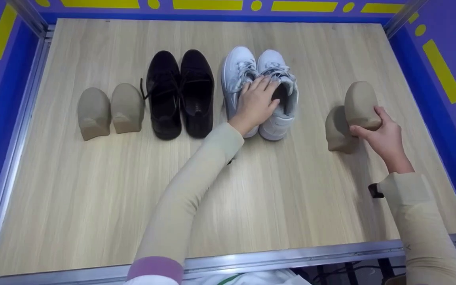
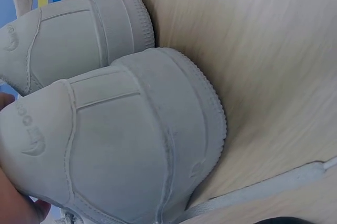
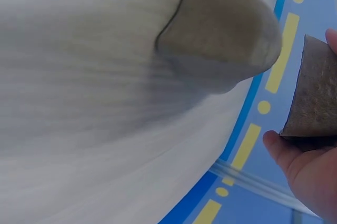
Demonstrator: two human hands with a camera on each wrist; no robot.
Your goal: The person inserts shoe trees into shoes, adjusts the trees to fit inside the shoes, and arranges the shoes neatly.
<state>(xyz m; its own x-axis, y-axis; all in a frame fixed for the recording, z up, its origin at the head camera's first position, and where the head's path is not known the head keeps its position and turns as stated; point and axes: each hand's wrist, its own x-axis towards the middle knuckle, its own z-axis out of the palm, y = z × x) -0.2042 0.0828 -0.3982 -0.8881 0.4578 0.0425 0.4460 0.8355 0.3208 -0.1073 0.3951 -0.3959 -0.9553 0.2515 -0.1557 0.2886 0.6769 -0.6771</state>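
My right hand [image 1: 388,136] grips a beige toe-shaped shoe insert [image 1: 361,103], thumb on one side and fingers on the other, lifted off the table. Its hollow-looking cut end [image 3: 313,98] faces the right wrist camera. A second insert [image 1: 339,130] lies on the table just beside and below it. My left hand [image 1: 256,103] rests over the pair of white sneakers, fingers stretched forward across the laces. The left sneaker [image 1: 238,63] is partly covered by that hand; the thumb is near the opening of the right sneaker [image 1: 277,126]. Sneaker heels [image 2: 121,134] fill the left wrist view.
Left of the sneakers stands a pair of black lace-up shoes [image 1: 198,95]. Two more beige inserts [image 1: 94,113] sit at the far left. A metal rail [image 1: 291,253] edges the wooden table [image 1: 93,206] in front, and blue-purple walls with yellow marks surround it.
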